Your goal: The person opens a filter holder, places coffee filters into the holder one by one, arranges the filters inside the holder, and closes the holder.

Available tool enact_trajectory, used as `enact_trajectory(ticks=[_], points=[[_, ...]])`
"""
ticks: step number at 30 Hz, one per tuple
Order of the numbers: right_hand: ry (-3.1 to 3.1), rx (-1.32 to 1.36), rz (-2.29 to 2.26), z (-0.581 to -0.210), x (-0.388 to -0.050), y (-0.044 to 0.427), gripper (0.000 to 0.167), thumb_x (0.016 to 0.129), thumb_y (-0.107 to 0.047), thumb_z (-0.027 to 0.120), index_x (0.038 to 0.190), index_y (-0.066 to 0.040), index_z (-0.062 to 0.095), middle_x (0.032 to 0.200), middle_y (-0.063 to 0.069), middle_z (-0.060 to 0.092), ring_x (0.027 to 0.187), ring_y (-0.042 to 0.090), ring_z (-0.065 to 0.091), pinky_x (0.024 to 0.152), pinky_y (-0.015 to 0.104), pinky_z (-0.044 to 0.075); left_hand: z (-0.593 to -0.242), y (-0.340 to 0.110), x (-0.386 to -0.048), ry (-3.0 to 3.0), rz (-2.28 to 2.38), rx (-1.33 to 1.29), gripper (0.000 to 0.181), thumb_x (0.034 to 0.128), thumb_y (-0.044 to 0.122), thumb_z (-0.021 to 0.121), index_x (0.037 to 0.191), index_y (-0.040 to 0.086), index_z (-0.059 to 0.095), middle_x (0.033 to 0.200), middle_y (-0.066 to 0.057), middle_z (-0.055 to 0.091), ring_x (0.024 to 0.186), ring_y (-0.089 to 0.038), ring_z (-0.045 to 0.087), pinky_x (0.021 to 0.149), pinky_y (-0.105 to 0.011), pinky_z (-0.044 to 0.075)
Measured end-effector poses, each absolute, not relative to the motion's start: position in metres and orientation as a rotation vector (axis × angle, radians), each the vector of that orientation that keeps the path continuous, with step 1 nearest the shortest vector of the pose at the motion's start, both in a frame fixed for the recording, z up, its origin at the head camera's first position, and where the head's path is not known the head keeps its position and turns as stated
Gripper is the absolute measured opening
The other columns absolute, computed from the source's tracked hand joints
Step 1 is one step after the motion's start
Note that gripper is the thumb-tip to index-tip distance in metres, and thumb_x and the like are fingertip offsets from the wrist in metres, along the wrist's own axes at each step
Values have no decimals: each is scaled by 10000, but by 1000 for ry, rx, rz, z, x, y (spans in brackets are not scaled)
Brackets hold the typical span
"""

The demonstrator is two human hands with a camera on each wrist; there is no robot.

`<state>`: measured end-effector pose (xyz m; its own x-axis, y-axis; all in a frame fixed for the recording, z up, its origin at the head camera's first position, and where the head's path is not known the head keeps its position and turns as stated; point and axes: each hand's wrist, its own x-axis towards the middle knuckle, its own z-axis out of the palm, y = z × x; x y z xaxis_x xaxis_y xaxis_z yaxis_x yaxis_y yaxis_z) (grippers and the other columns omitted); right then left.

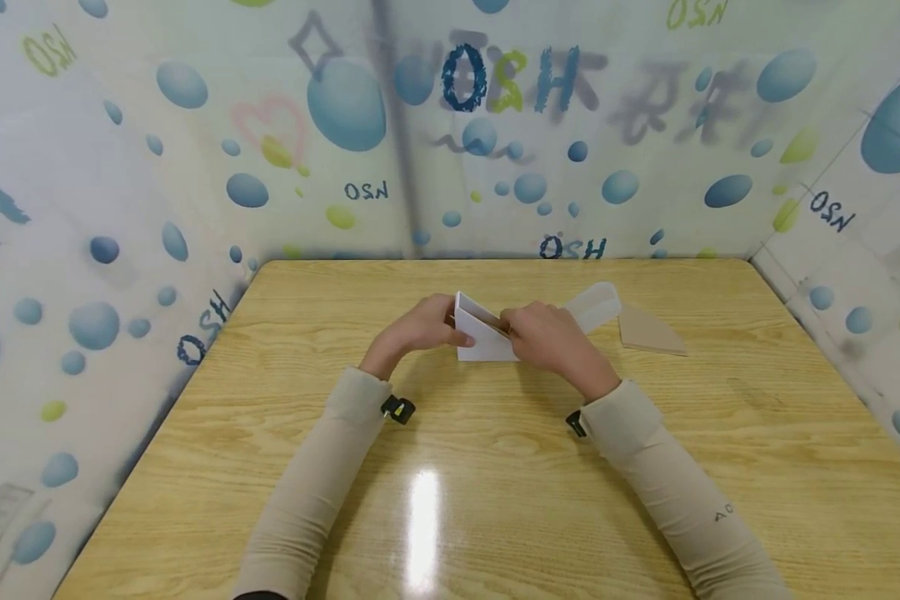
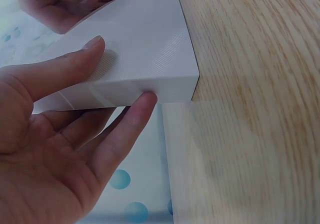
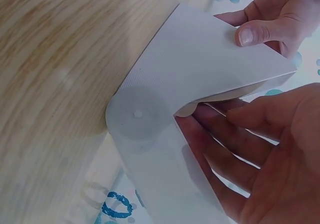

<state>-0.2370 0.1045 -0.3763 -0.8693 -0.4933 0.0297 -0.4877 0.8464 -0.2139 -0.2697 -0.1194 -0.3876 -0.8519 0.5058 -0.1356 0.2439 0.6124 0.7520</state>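
Note:
A white wedge-shaped box [image 1: 480, 340] stands on the table, its slanted top side open. My left hand [image 1: 427, 323] grips its left end, thumb on the near face and fingers behind. In the left wrist view, the left thumb presses the ribbed white face of the box [image 2: 145, 49]. At the opening, my right hand [image 1: 546, 336] has curled fingers at a brown cardboard piece [image 3: 187, 109] and seems to pinch its edge; the fingertips are partly hidden. A translucent plastic cover [image 1: 596, 306] swings out to the right from the round corner of the box.
A brown fan-shaped cardboard piece [image 1: 651, 330] lies on the wooden table [image 1: 495, 500] to the right of the cover. Behind the table hangs a patterned curtain [image 1: 495, 167] with blue dots.

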Motion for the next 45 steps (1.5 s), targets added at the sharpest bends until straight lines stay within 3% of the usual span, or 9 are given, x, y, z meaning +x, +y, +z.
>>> enact_trajectory(ticks=[15, 23, 29, 36, 45], points=[[3053, -758, -322, -359, -233, 120, 295, 1025, -129, 490, 1180, -109, 740, 1054, 81, 777, 820, 255, 707, 665, 406, 558, -386, -117, -270, 2497, 1109, 621, 388, 914, 90, 764, 1279, 45, 640, 1208, -134, 721, 1027, -243, 691, 888, -360, 542], [3160, -791, -418, -347, -231, 133, 300, 1054, -138, 462, 1132, -120, 751, 1027, 61, 781, 751, 227, 681, 639, 377, 532, -387, -116, -272, 2504, 1108, 622, 388, 911, 89, 766, 1275, 43, 641, 1215, -133, 718, 1031, -243, 682, 894, -366, 537], [3191, -742, -524, -338, -229, 146, 286, 1067, -168, 475, 1163, -117, 740, 994, 69, 776, 589, 183, 568, 541, 342, 418, -388, -116, -272, 2497, 1104, 628, 384, 909, 89, 768, 1270, 41, 647, 1217, -137, 719, 1040, -248, 692, 890, -361, 545], [3240, -709, -587, -325, -227, 160, 281, 1070, -167, 484, 1192, -98, 728, 934, 95, 762, 546, 193, 512, 536, 344, 368, -389, -119, -271, 2492, 1116, 623, 385, 908, 88, 772, 1270, 34, 653, 1207, -146, 724, 1025, -250, 700, 851, -339, 545], [3253, -664, -707, -313, -224, 178, 285, 1081, -162, 462, 1187, -90, 716, 1033, 134, 776, 566, 201, 528, 540, 348, 348, -388, -120, -271, 2508, 1103, 619, 393, 905, 96, 778, 1271, 33, 650, 1196, -143, 728, 1013, -237, 697, 868, -346, 544]])
